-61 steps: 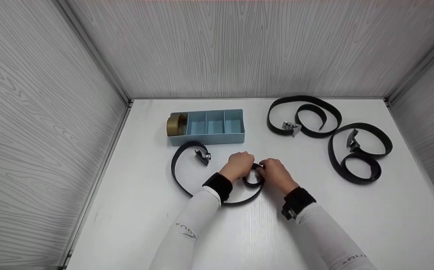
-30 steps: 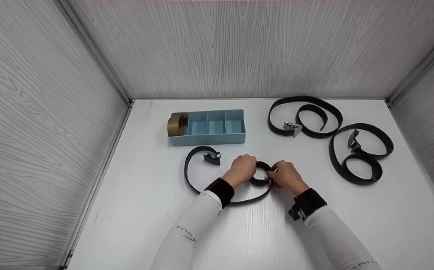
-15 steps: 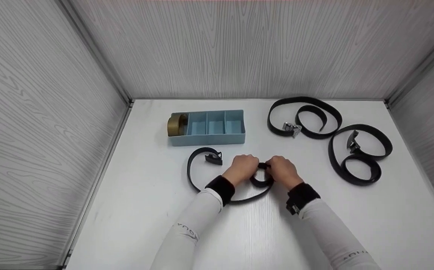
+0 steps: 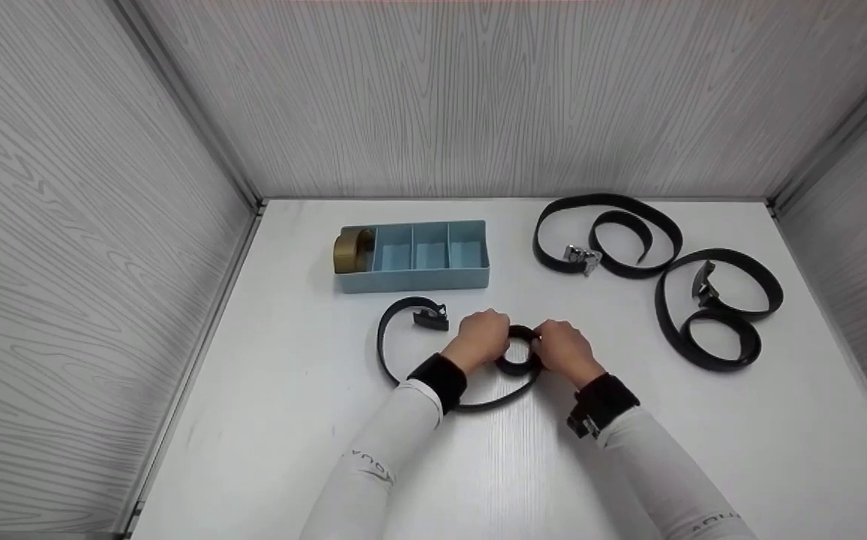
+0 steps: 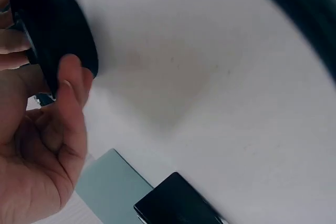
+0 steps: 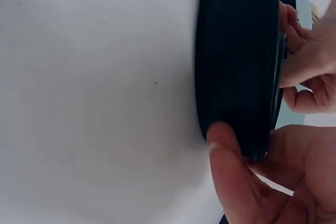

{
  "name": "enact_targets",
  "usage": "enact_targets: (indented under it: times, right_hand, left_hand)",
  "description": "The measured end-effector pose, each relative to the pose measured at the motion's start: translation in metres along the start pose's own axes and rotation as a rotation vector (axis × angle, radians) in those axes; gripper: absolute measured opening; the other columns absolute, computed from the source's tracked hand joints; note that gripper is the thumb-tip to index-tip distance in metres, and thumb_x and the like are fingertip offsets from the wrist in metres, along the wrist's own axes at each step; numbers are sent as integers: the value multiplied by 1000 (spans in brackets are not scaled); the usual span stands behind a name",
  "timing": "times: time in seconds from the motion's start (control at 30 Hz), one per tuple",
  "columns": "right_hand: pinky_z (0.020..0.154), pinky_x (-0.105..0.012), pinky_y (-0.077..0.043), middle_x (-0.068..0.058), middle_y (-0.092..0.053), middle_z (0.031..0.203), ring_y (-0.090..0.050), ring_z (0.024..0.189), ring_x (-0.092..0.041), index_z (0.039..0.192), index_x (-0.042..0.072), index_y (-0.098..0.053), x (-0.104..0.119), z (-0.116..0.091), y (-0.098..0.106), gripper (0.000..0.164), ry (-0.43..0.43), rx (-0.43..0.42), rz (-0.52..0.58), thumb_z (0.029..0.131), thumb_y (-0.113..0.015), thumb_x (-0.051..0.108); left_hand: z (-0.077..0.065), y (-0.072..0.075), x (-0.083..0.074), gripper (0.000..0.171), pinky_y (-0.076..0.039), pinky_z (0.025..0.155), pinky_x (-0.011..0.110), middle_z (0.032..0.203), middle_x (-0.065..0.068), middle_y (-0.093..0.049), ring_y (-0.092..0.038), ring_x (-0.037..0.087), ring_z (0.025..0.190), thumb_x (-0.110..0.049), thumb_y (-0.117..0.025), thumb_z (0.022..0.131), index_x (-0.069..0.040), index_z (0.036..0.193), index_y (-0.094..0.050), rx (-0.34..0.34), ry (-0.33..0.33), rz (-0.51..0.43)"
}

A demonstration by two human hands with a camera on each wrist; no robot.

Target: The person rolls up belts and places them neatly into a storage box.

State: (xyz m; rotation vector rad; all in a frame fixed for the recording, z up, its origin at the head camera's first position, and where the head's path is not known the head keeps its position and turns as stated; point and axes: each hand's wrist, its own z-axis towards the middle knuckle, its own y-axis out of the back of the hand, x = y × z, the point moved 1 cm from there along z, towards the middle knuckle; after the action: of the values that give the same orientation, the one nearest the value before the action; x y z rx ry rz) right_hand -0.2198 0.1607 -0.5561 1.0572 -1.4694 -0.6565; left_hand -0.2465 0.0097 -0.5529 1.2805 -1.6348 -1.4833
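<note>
A person's two bare hands at work on a black, flat, smooth strap belt (image 4: 517, 368) on a white table (image 4: 268, 435). The belt stands on edge near the table's middle, its plain end wound into a small round coil between the hands; the remaining length curves beneath the left forearm to a dark rectangular buckle (image 4: 431, 321). The left hand (image 4: 482, 336) pinches the coil's left side between thumb and fingers; the right hand (image 4: 565, 349) pinches its right side likewise, as the wrist views confirm.

Beyond the buckle lies a pale-blue rectangular tray (image 4: 412, 282) with four compartments in a row. A gold-brown coiled band (image 4: 347, 253) sits in the leftmost compartment, rising above the rim.

To the right, well apart from the hands, lie two further belts: a black belt with a shiny silver buckle (image 4: 604, 199), loosely curled near the rear edge, and, just beside it and nearer the viewer, a black belt with a dark metal buckle (image 4: 671, 335), bent into two loops.
</note>
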Motion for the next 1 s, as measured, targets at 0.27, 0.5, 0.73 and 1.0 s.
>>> enact_targets:
  times: [0.27, 0.5, 0.73, 1.0]
  right_hand:
    - [60, -44, -48, -10, -64, 78, -59, 68, -27, 84, 7, -71, 1, 8, -8, 14, 154, -81, -21, 92, -59, 4]
    - [59, -35, -50, -11, -68, 84, -63, 61, -20, 106, 3, -69, -1, 2, -9, 23, 22, 31, 175, 96, -62, 22]
    - [62, -33, -50, -15, -66, 88, -62, 64, -20, 105, -4, -67, 4, -5, -10, 23, -56, 11, 201, 87, -62, 9]
    - [67, -37, -47, -12, -66, 88, -59, 75, -26, 107, 1, -72, 2, 6, -12, 22, 103, -18, 159, 87, -62, 1]
  left_hand:
    - [5, 2, 4, 6, -52, 67, 40, 86, 9, -68, -66, 26, 81, -8, -62, 87, -9, 84, -67, -95, -76, -110]
    - [7, 2, 3, 5, -53, 65, 39, 85, 10, -70, -68, 28, 77, -6, -64, 86, -7, 83, -68, -99, -60, -46]
    - [7, 3, 1, 6, -54, 66, 39, 87, 11, -71, -68, 27, 79, -4, -65, 84, -6, 86, -69, -64, -16, -46]
    - [5, 2, 7, 7, -53, 66, 40, 88, 11, -70, -67, 27, 79, -5, -62, 87, -8, 88, -69, -78, -71, -22]
